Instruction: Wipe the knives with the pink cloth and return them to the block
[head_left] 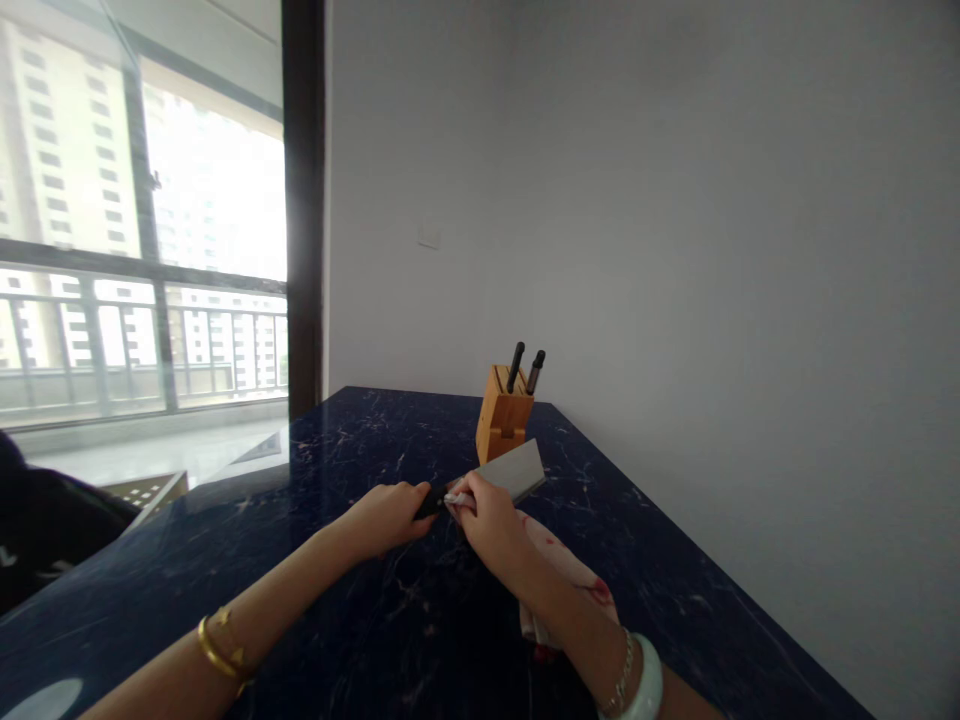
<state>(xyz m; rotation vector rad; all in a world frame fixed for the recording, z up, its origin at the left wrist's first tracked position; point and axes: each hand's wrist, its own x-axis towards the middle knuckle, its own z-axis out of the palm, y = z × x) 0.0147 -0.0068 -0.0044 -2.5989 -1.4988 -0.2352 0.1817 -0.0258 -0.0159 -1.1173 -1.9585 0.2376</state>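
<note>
My left hand [391, 515] is wrapped round the black handle of a cleaver [514, 470]. The broad grey blade points away to the right, above the table. My right hand [486, 518] pinches a bit of whitish cloth against the blade near the handle. Under my right forearm lies a white cloth with red marks [566, 560], partly hidden by the arm; I cannot tell whether the pinched bit belongs to it. Just behind the blade stands a wooden knife block [501, 405] with two dark-handled tools in its top.
The dark blue marbled table [360, 440] stretches to the grey wall [675, 250], which runs close along its right side. At the left edge are a chair [161, 492] and a black item [52, 530]. A window [210, 200] is beyond.
</note>
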